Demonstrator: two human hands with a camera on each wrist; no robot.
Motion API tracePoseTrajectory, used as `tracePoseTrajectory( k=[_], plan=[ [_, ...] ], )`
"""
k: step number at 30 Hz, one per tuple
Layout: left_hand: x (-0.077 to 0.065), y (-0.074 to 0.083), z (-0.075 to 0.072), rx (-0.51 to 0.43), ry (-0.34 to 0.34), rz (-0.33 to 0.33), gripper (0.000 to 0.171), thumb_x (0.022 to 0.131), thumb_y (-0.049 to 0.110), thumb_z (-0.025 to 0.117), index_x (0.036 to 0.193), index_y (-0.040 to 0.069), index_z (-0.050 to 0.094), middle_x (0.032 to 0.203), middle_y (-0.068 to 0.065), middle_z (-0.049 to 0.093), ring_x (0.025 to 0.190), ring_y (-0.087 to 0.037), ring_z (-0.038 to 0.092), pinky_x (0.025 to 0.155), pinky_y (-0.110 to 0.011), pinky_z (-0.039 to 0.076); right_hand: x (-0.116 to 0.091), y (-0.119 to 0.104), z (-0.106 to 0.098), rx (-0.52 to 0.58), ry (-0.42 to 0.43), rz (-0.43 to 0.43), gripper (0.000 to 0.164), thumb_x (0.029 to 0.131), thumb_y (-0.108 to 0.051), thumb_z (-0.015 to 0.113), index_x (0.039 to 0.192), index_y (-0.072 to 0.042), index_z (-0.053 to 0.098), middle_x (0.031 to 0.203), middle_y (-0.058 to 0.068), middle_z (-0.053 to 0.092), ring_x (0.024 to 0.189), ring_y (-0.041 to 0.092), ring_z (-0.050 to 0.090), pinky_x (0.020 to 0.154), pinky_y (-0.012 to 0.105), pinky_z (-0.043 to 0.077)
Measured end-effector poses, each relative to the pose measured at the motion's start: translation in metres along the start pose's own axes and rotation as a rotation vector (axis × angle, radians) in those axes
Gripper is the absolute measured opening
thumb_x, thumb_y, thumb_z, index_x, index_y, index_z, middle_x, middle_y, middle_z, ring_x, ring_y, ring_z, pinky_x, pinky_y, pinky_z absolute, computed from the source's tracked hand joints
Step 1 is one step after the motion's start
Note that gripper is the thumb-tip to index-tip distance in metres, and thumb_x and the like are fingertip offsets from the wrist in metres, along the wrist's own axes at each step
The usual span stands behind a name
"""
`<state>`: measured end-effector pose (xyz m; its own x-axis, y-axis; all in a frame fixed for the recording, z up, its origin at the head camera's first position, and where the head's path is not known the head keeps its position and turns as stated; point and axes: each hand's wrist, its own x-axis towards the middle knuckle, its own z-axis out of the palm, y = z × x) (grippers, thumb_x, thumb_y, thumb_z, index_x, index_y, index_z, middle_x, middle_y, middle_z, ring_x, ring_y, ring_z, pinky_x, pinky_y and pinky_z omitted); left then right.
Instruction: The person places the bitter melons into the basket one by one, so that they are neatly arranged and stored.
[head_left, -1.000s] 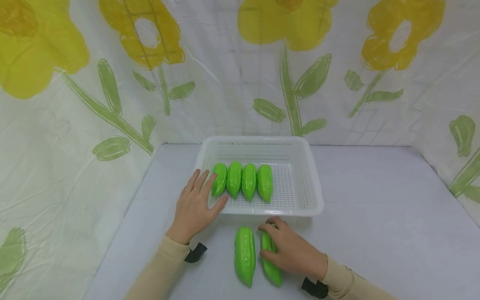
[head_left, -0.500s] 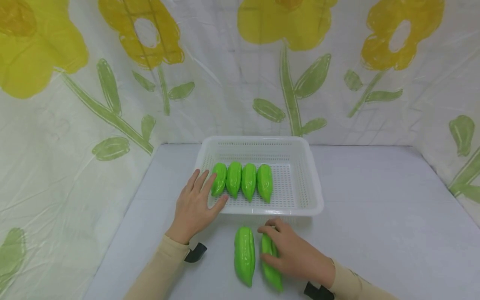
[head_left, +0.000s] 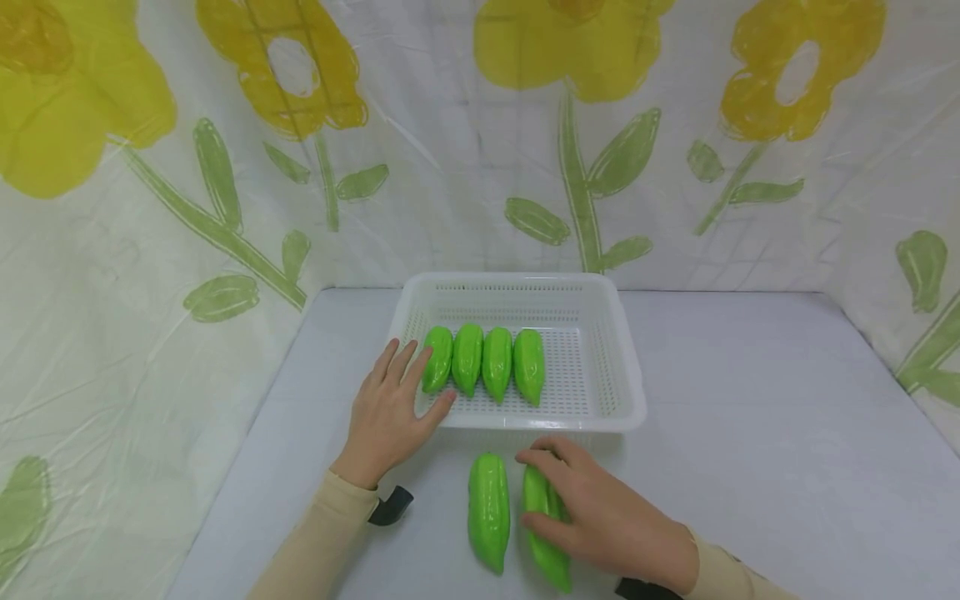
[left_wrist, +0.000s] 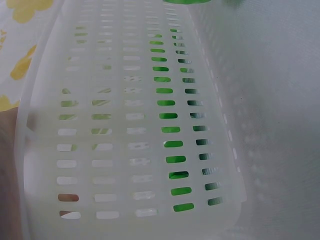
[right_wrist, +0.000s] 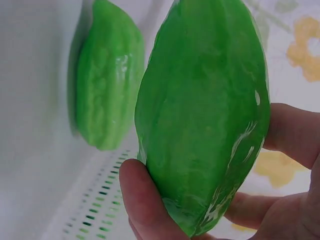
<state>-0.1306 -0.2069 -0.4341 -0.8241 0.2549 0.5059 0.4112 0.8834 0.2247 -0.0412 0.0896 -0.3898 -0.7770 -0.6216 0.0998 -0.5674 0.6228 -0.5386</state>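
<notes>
My right hand [head_left: 600, 517] grips a glossy green bitter melon [head_left: 550, 550], with the thumb on one side and fingers on the other. Its ridged body [right_wrist: 200, 110] fills the middle of the right wrist view. Just left of it, a second bitter melon [head_left: 489, 512] lies on the table. Behind them stands a white perforated basket [head_left: 633, 367], where several bitter melons [head_left: 498, 363] lie side by side in its left part. My left hand [head_left: 386, 421] rests on the basket's left front edge, its fingers extended and spread. In the left wrist view the basket wall [left_wrist: 135, 115] hides most of that hand.
A pale cloth covers the table [head_left: 750, 433]. Behind and beside it hangs a white curtain [head_left: 450, 208] with yellow flowers and green leaves. The basket's right part shows its bare perforated floor [head_left: 568, 367].
My right hand has shifted slightly right and nearer to me, and the bitter melon in it has moved a little nearer too. The left hand and the basket stay put.
</notes>
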Motion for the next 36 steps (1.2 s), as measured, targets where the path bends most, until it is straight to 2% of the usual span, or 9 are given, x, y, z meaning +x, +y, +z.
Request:
tracePoseTrajectory(
  k=[9, 16, 25, 36],
  plan=[
    [0.0, 0.0, 0.0, -0.001, 0.006, 0.004, 0.072, 0.094, 0.053, 0.062, 0.144, 0.001, 0.059, 0.146, -0.029, 0.057, 0.146, -0.049, 0.043, 0.112, -0.064, 0.044, 0.001, -0.004, -0.023, -0.017, 0.056, -0.036, 0.056, 0.097, -0.032, 0.076, 0.145, -0.012, 0.055, 0.14, 0.003, 0.053, 0.113, 0.012, 0.061, 0.091, 0.032, 0.059],
    [0.0, 0.0, 0.0, -0.004, -0.002, 0.0, 0.072, 0.093, 0.053, 0.062, 0.144, 0.002, 0.059, 0.147, -0.028, 0.057, 0.146, -0.049, 0.043, 0.112, -0.064, 0.044, 0.007, -0.001, -0.035, -0.002, 0.066, -0.012, 0.055, 0.097, -0.03, 0.075, 0.145, -0.01, 0.055, 0.14, 0.005, 0.053, 0.12, 0.018, 0.06, 0.095, 0.037, 0.058],
    [-0.001, 0.0, 0.0, -0.004, -0.004, -0.007, 0.072, 0.093, 0.052, 0.063, 0.144, 0.002, 0.059, 0.147, -0.028, 0.057, 0.146, -0.049, 0.043, 0.111, -0.064, 0.045, 0.028, 0.013, -0.052, 0.083, 0.027, 0.028, 0.055, 0.098, -0.029, 0.074, 0.145, -0.006, 0.057, 0.14, 0.007, 0.055, 0.121, 0.018, 0.06, 0.101, 0.042, 0.056],
    [0.0, 0.001, -0.001, -0.006, -0.008, -0.009, 0.072, 0.093, 0.052, 0.063, 0.145, 0.002, 0.059, 0.148, -0.028, 0.056, 0.147, -0.048, 0.042, 0.112, -0.064, 0.044, 0.054, 0.038, -0.073, 0.07, 0.04, 0.07, 0.056, 0.098, -0.026, 0.073, 0.144, 0.001, 0.055, 0.138, 0.017, 0.057, 0.126, 0.03, 0.058, 0.104, 0.051, 0.053]
  ],
)
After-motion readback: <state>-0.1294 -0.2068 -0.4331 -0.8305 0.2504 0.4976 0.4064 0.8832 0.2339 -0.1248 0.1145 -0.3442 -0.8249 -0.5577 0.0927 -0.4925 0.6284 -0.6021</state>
